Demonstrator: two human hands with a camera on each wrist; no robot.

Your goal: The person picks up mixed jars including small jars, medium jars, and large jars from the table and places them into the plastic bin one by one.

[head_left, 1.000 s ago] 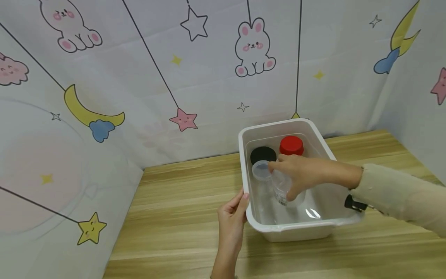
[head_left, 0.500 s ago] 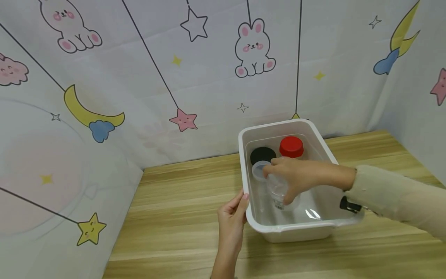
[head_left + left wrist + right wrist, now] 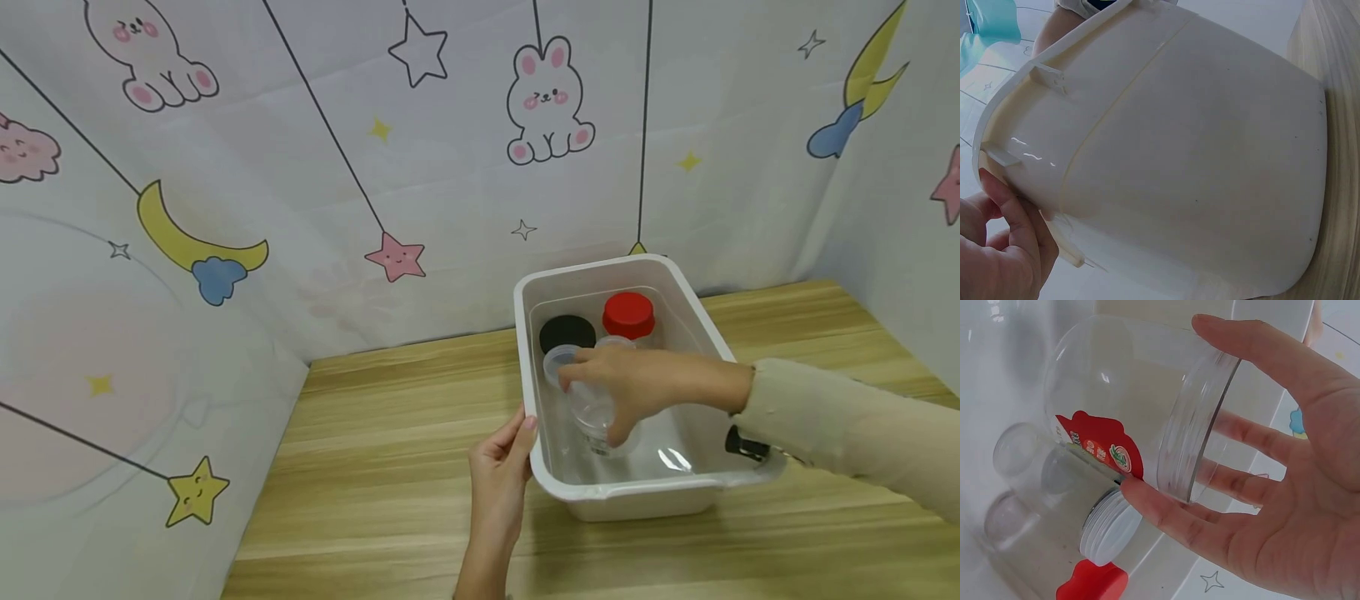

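My left hand (image 3: 501, 462) grips the left rim of a white plastic bin (image 3: 637, 507), thumb on top and fingers underneath; the left wrist view shows the fingers (image 3: 1019, 228) under the lip. Inside the bin, my right hand (image 3: 633, 383) holds a clear plastic jar (image 3: 592, 410) around its top. In the right wrist view this jar (image 3: 1122, 369) is see-through, with a red label (image 3: 1110, 444) low on its side. Beside it stand a jar with a translucent lid (image 3: 558, 367), a black-lidded jar (image 3: 566, 333), a red-lidded jar (image 3: 628, 313) and another pale lid (image 3: 617, 342), partly behind my hand.
The bin stands on a wood-grain table (image 3: 390, 467). Behind it hangs a white cloth backdrop (image 3: 465, 167) printed with rabbits, stars and moons, close to the bin's far end. More cloth rises at the left and right sides.
My right hand has moved left and slightly toward me inside the bin, carrying the clear jar nearer the left wall and uncovering a pale lid behind. My left hand stays on the rim.
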